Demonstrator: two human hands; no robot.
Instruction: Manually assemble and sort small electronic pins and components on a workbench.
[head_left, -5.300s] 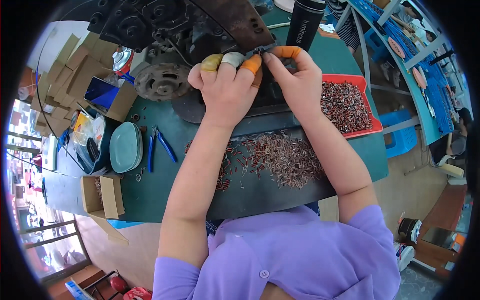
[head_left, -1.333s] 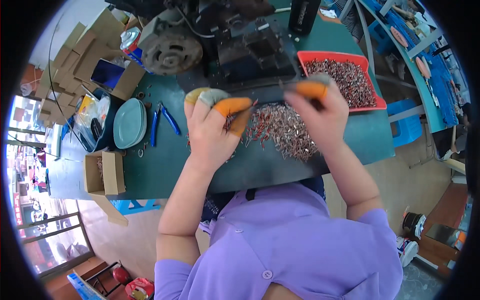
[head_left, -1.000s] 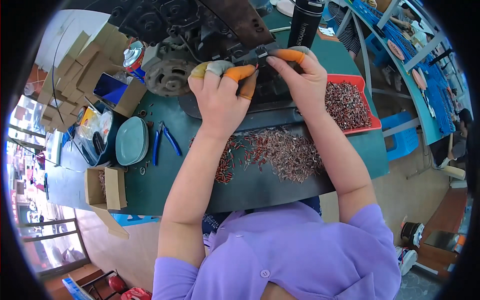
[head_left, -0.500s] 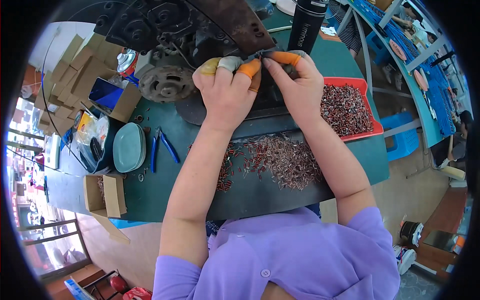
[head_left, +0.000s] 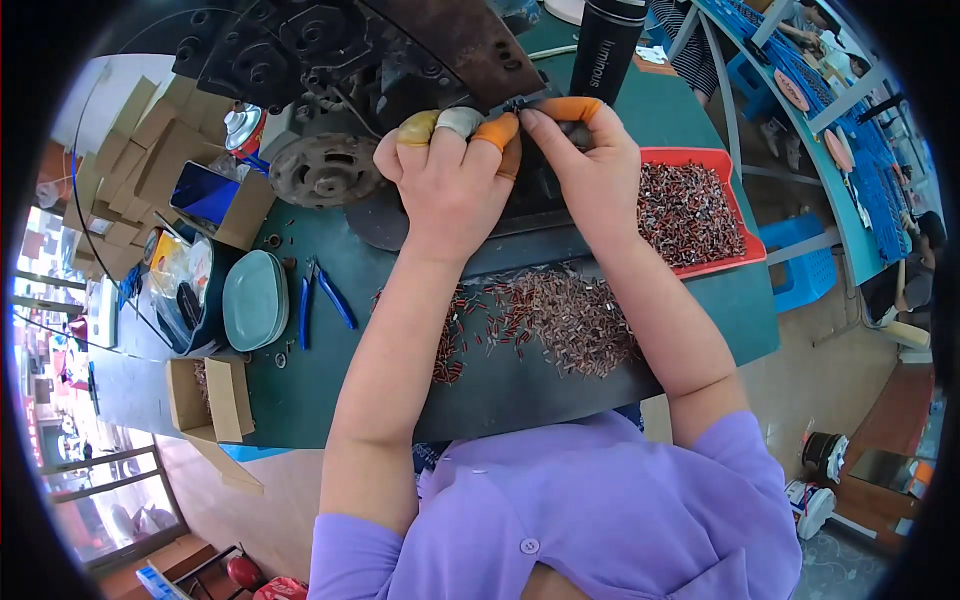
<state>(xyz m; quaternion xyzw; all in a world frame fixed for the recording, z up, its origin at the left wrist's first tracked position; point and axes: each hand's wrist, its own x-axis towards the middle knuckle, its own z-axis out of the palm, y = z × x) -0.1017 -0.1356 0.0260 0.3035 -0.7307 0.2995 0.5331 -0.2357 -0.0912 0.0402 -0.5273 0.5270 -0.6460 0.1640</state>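
Note:
My left hand [head_left: 452, 190] and my right hand [head_left: 590, 175] meet at the working point of a dark metal machine [head_left: 440, 50], under its rusty arm. Yellow, white and orange finger cots cover fingertips of the left hand, and orange cots show on the right. Both hands are closed in a pinch, tips nearly touching. A small dark piece [head_left: 514, 104] shows between them; I cannot tell whether it is held or belongs to the machine. Nearer to me, between my forearms, lies a loose pile of small red and silvery cylindrical pieces [head_left: 575, 320].
A red tray [head_left: 752, 238] of similar pieces stands right of my right hand. Blue-handled pliers [head_left: 325, 295], stacked pale-green dishes [head_left: 255, 300] and an opened cardboard box [head_left: 235, 398] sit on the left. Behind the right hand stands a black bottle [head_left: 605, 50]. People work at the far right.
The whole view has shifted slightly. Both hands stay pinched at the same spot on the machine, with the right thumb and forefinger slightly rearranged.

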